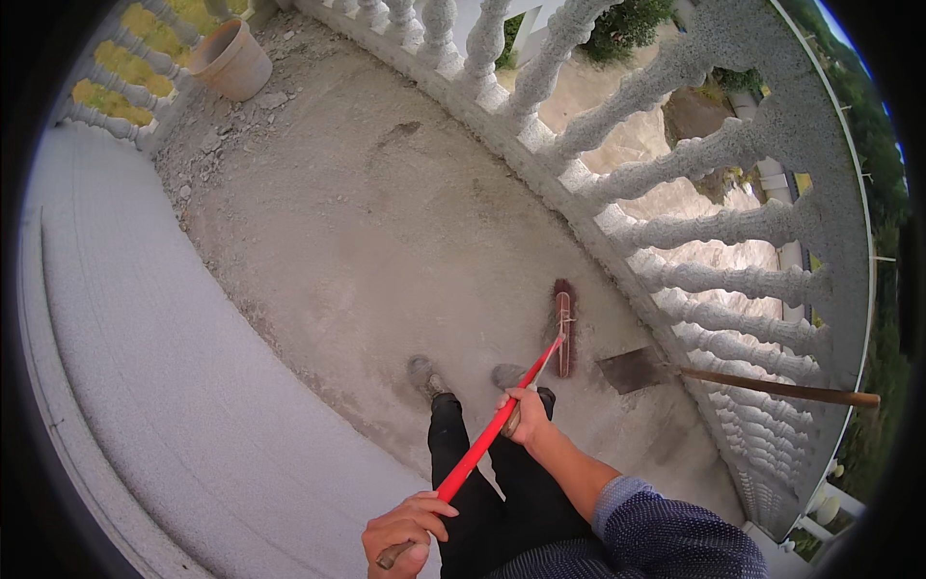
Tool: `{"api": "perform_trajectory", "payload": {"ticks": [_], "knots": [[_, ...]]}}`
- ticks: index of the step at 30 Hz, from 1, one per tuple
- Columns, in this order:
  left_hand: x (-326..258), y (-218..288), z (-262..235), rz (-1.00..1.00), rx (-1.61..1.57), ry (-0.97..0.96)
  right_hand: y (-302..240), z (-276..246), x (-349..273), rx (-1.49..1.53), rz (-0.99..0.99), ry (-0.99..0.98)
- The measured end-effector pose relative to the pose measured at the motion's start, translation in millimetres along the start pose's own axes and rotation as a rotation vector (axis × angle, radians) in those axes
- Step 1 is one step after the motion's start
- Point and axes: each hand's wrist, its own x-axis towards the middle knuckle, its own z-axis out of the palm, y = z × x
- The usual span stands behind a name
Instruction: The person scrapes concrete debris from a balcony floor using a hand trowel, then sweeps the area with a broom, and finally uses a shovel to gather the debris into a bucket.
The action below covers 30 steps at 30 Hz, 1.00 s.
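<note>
A push broom with a red handle slants across in front of my legs. My left hand is closed round the handle near its top end, where a bare brownish tip sticks out below the fist. Further down the shaft, my right hand grips it too. The broom head, reddish-brown with dark bristles, rests on the dusty floor just ahead of my right shoe. Some cord or wire seems to be tied about the joint of handle and head.
Right of the broom, a shovel leans with its wooden handle against the balustrade. A large plant pot stands at the far left by rubble. A pale speckled wall curves along the left. Dust covers the concrete floor.
</note>
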Motion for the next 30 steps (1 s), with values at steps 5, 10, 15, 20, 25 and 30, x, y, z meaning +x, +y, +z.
{"api": "perform_trajectory", "payload": {"ticks": [5,10,15,20,25,30], "knots": [[6.0,77.2,-38.9,0.184,0.328,0.044,97.7,134.9,23.9,-0.070,0.040,-0.162],[2.5,138.8,-25.2,0.334,0.606,-0.376,127.5,228.7,-20.1,-0.165,0.244,-0.687],[0.7,169.8,-17.2,0.406,0.648,-0.888,144.4,222.7,-66.2,0.072,0.165,-0.686],[5.4,157.2,-2.9,0.426,0.328,-0.872,112.8,123.6,-110.6,0.301,-0.016,-0.451],[-4.3,72.4,63.1,0.089,0.171,-0.983,98.2,-66.3,-100.9,0.679,-0.156,-0.218],[-25.1,-33.7,104.4,0.014,0.125,-1.205,113.4,-217.0,-68.3,0.852,-0.323,-0.041]]}}
